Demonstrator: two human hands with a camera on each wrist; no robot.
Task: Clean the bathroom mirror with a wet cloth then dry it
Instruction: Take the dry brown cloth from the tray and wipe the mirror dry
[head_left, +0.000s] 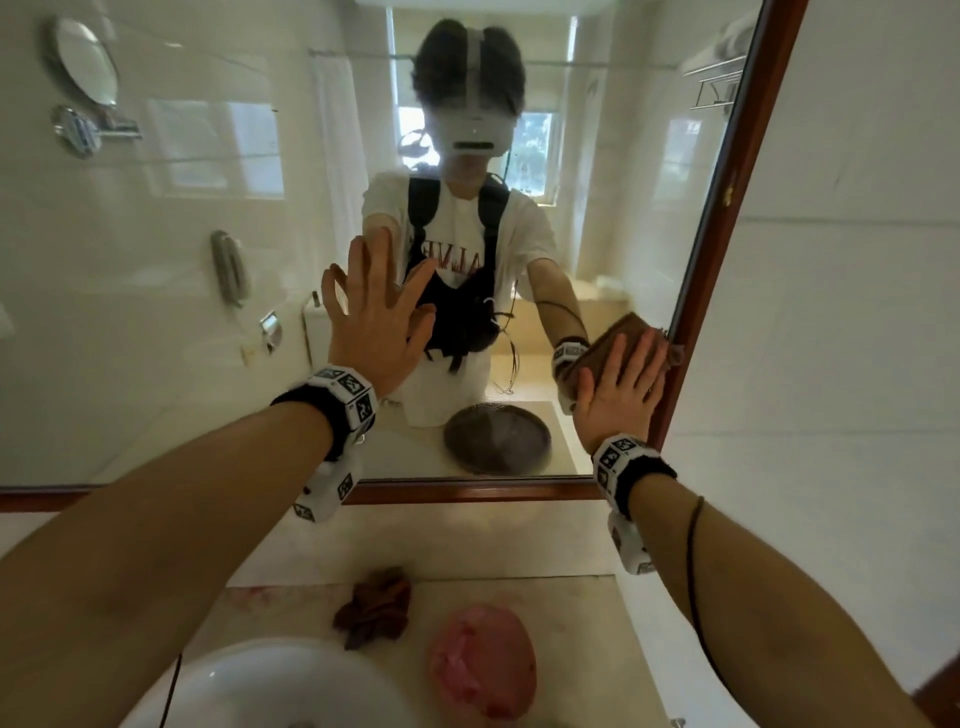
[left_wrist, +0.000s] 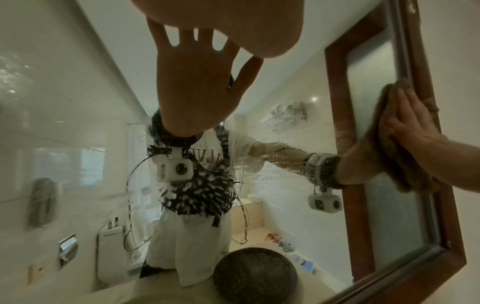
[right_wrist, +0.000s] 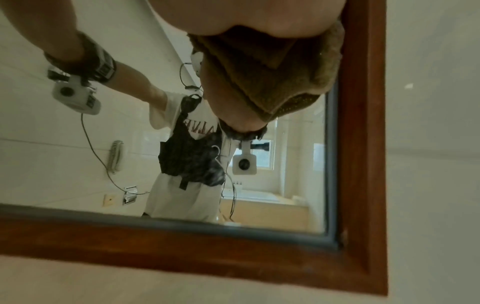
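Note:
The wood-framed mirror (head_left: 706, 291) fills the wall ahead. My left hand (head_left: 371, 322) lies flat on the glass near its middle, fingers spread and holding nothing; its palm (left_wrist: 233, 24) shows at the top of the left wrist view. My right hand (head_left: 623, 384) presses a folded brown cloth (head_left: 674, 352) against the glass at the right frame edge, fingers straight. The left wrist view shows that right hand (left_wrist: 410, 131) on the cloth (left_wrist: 381, 148), with droplets and streaks on the glass. In the right wrist view the cloth (right_wrist: 322, 67) sits under my palm (right_wrist: 259, 14) beside the frame (right_wrist: 358, 144).
On the counter below lie a crumpled dark red-brown cloth (head_left: 374, 605) and a pink cloth (head_left: 483, 660). A white basin (head_left: 270, 686) sits at the front left. A plain white wall (head_left: 857, 260) runs right of the frame.

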